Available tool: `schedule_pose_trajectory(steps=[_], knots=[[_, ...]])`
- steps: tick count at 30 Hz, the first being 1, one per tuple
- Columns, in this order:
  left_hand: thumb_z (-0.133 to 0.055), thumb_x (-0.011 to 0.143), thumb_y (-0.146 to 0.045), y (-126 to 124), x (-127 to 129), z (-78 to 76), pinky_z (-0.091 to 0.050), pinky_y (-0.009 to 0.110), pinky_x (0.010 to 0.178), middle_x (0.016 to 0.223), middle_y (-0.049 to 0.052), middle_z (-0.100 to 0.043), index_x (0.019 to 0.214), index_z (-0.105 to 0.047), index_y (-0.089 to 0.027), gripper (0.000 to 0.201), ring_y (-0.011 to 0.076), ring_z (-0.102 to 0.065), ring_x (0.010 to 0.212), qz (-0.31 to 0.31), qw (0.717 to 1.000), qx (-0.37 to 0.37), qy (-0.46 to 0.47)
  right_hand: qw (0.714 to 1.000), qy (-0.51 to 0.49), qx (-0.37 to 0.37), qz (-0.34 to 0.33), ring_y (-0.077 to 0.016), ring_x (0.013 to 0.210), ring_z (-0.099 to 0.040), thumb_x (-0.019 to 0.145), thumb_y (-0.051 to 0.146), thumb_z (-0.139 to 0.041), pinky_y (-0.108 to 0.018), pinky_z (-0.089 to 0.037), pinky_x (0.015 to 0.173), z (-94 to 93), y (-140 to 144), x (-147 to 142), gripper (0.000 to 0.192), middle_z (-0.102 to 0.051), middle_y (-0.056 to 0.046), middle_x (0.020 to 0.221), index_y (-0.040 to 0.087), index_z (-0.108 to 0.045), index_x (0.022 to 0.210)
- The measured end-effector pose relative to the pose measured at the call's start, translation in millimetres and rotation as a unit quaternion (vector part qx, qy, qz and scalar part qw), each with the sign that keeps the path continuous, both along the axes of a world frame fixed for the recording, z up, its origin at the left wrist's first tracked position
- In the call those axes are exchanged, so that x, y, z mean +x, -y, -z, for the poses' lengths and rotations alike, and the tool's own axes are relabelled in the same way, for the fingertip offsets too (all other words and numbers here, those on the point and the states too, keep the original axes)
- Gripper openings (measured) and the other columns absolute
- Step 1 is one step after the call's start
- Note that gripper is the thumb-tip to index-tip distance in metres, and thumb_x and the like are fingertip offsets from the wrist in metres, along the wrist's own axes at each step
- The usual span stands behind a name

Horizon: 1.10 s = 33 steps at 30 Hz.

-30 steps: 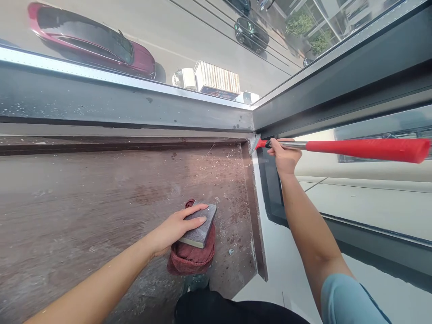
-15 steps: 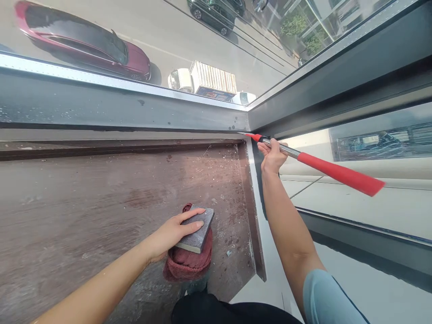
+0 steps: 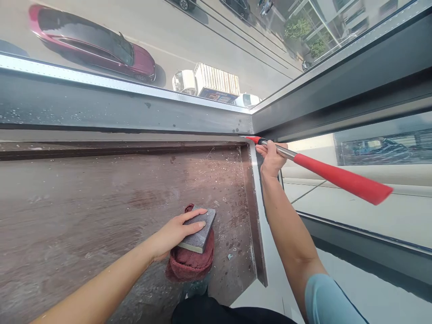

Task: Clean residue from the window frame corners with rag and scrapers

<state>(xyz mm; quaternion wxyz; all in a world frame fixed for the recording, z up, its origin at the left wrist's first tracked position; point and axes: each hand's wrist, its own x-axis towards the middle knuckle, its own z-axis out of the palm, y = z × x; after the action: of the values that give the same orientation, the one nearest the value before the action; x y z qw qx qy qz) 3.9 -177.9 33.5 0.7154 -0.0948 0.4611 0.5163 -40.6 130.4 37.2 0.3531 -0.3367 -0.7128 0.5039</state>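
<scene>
My right hand (image 3: 271,158) is closed around the metal shaft of a long scraper (image 3: 337,177) with a red grip. Its thin tip touches or nearly touches the seam under the grey window frame (image 3: 141,105), close to the corner. My left hand (image 3: 180,229) holds a flat grey block (image 3: 200,238) with a pale edge, thumb and forefinger stretched across its top; the other fingers are hidden. A folded dark red cloth (image 3: 192,265) lies under the block, above the brown sill.
The brown sill (image 3: 111,193) carries white specks, smears and a small pale chip (image 3: 230,257). A raised edge (image 3: 254,225) bounds it on the right. Beyond the glass, far below, are a dark red car (image 3: 97,45), a white truck (image 3: 216,83) and a street.
The view has shifted slightly, so the scene outside sits lower and farther right. The scraper's grip end appears a little lower and farther right. My left hand stays on the block.
</scene>
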Motion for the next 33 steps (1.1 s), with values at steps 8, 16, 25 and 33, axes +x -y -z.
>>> schedule_pose_trajectory(steps=[8, 16, 25, 33], knots=[[-0.067, 0.069, -0.045, -1.6, -0.4, -2.5, -0.039, 0.022, 0.067, 0.101, 0.000, -0.061, 0.122, -0.051, -0.031, 0.057, 0.0156, -0.053, 0.080, -0.003, 1.000, -0.011, -0.003, 0.999, 0.052, 0.007, -0.002, -0.0115, 0.049, -0.063, 0.077, 0.032, -0.057, -0.022, -0.056, 0.047, -16.8, -15.0, -21.9, 0.024, -0.049, 0.010, 0.052, 0.022, -0.036, 0.073], [-0.067, 0.070, -0.046, -0.6, -2.2, -5.4, -0.040, 0.023, 0.068, 0.108, -0.001, -0.060, 0.120, -0.052, -0.035, 0.054, 0.0179, -0.055, 0.084, 0.003, 1.000, 0.004, -0.010, 0.996, 0.080, 0.012, -0.046, -0.0109, 0.051, -0.062, 0.078, 0.024, -0.053, -0.025, -0.057, 0.053, -14.8, -16.3, -28.0, 0.011, -0.048, 0.008, 0.056, 0.021, -0.043, 0.074], [-0.068, 0.069, -0.042, 0.2, -0.9, -6.9, -0.039, 0.021, 0.067, 0.103, -0.002, -0.061, 0.118, -0.054, -0.033, 0.051, 0.0142, -0.054, 0.079, -0.014, 1.000, -0.007, -0.009, 0.994, 0.099, 0.016, -0.032, -0.0108, 0.050, -0.062, 0.078, 0.024, -0.049, -0.021, -0.053, 0.048, -21.2, -26.7, -25.4, 0.007, -0.049, 0.009, 0.050, 0.023, -0.042, 0.077], [-0.069, 0.069, -0.041, 0.5, -0.6, -5.8, -0.039, 0.022, 0.067, 0.102, -0.002, -0.062, 0.118, -0.054, -0.033, 0.052, 0.0142, -0.054, 0.077, -0.018, 1.000, -0.006, -0.004, 0.987, 0.127, 0.026, -0.094, -0.0110, 0.053, -0.057, 0.082, 0.024, -0.050, -0.029, -0.052, 0.055, -22.9, -38.2, -28.1, 0.008, -0.049, 0.007, 0.056, 0.025, -0.042, 0.079]])
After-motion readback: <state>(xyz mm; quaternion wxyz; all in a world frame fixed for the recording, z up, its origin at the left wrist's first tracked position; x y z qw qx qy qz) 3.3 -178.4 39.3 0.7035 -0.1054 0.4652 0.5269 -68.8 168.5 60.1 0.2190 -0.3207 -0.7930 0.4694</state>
